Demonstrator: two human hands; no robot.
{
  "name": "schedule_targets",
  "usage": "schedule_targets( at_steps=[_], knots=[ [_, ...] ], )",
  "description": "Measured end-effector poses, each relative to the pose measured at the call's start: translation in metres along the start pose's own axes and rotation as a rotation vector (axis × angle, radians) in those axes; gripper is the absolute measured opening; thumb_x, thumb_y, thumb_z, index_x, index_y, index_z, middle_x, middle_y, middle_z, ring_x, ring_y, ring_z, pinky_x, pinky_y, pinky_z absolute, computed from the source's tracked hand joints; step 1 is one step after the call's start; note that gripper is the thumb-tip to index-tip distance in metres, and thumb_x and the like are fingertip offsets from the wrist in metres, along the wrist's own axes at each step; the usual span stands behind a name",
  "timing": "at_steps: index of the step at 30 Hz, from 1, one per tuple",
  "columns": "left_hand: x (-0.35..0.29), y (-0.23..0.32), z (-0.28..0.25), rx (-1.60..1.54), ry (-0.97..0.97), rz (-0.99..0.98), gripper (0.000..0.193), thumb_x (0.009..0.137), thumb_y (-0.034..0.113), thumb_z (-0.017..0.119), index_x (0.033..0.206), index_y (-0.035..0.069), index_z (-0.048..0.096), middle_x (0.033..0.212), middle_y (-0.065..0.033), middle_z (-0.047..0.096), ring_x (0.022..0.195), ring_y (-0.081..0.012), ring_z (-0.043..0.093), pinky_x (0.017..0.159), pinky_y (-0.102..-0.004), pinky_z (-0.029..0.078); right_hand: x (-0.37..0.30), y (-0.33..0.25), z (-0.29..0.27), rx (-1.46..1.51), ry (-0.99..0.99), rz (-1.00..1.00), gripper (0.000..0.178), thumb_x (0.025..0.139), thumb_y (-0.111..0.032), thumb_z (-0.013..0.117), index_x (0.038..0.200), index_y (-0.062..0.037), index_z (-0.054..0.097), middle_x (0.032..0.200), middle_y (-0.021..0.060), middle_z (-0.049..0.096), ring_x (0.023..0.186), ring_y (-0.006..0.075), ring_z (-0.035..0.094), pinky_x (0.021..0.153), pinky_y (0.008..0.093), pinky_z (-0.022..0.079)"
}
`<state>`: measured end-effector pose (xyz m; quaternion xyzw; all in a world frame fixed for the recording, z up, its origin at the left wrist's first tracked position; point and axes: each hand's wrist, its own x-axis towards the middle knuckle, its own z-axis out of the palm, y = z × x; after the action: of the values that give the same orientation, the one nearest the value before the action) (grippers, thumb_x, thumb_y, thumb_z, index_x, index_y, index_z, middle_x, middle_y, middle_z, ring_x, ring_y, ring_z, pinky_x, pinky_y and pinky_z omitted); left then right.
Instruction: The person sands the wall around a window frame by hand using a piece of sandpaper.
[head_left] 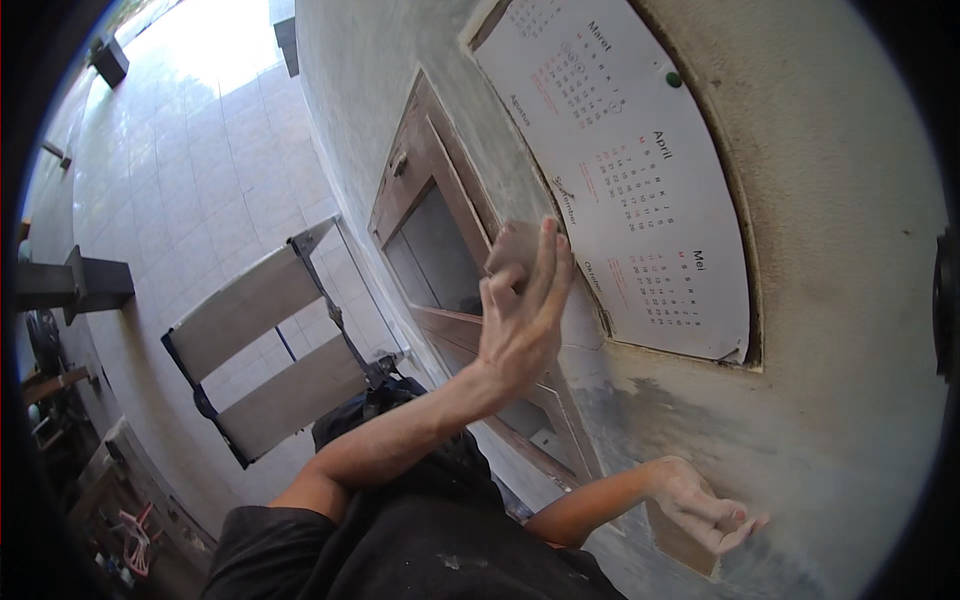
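Note:
My left hand is raised at the wall beside the lower edge of a paper calendar. Two of its fingers stretch toward the calendar's edge, and the others curl round a small flat greyish-brown piece whose kind I cannot make out. Lower right, my right hand hovers close to the wall, its fingers loosely bent and apart, with nothing visible in them. Partly behind this hand and wrist shows a flat brown piece; whether it is fixed to the wall I cannot tell.
A brown wooden frame with dark panes is set in the grey plastered wall. On the left stands a metal-framed chair with pale panels on the tiled floor. Beyond are a dark post and cluttered wooden shelving. A green pin marks the calendar.

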<state>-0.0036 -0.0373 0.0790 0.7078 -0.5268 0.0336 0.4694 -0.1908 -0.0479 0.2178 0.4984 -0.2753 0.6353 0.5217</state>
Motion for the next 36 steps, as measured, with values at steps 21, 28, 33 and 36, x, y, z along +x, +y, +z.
schedule_targets(
  at_steps=[21,28,33,36],
  knots=[
    [-0.033,0.021,-0.004,-0.263,-0.105,-0.084,0.073,0.073,-0.012,0.056,0.142,-0.012,0.032,0.150,-0.0330,0.028,0.133,-0.0293,0.041,0.094,-0.0376,0.032,-0.008,0.011,-0.008,0.180,0.122,0.124,0.015,0.098,-0.009,0.040,0.104,0.0030,0.047,0.104,0.0232,0.057,0.101,0.0317,0.057,0.090,0.0454,0.043],
    [-0.010,-0.021,-0.019,-0.309,0.094,-0.051,0.059,0.076,-0.008,0.064,0.134,-0.003,0.051,0.145,-0.0156,0.046,0.088,-0.0252,0.051,0.086,-0.0318,0.043,-0.004,0.006,-0.009,0.196,0.031,0.053,0.016,0.098,-0.009,0.038,0.104,0.0031,0.047,0.099,0.0198,0.054,0.098,0.0307,0.057,0.090,0.0444,0.043],
    [-0.008,0.012,0.003,-0.189,0.092,-0.152,0.065,0.068,-0.012,0.061,0.133,-0.006,0.051,0.155,-0.0148,0.031,0.095,-0.0227,0.040,0.090,-0.0298,0.040,-0.006,0.003,-0.008,0.174,0.032,0.091,0.017,0.097,-0.009,0.039,0.104,0.0032,0.047,0.099,0.0175,0.054,0.098,0.0288,0.058,0.089,0.0424,0.043],
    [-0.027,0.027,0.015,-0.257,0.063,-0.081,0.074,0.067,-0.018,0.052,0.140,-0.012,0.038,0.156,-0.0225,0.025,0.099,-0.0257,0.038,0.094,-0.0324,0.031,-0.005,0.005,-0.008,0.195,0.042,0.068,0.016,0.096,-0.009,0.040,0.104,0.0029,0.047,0.100,0.0169,0.054,0.097,0.0279,0.058,0.089,0.0417,0.043]
  ],
)
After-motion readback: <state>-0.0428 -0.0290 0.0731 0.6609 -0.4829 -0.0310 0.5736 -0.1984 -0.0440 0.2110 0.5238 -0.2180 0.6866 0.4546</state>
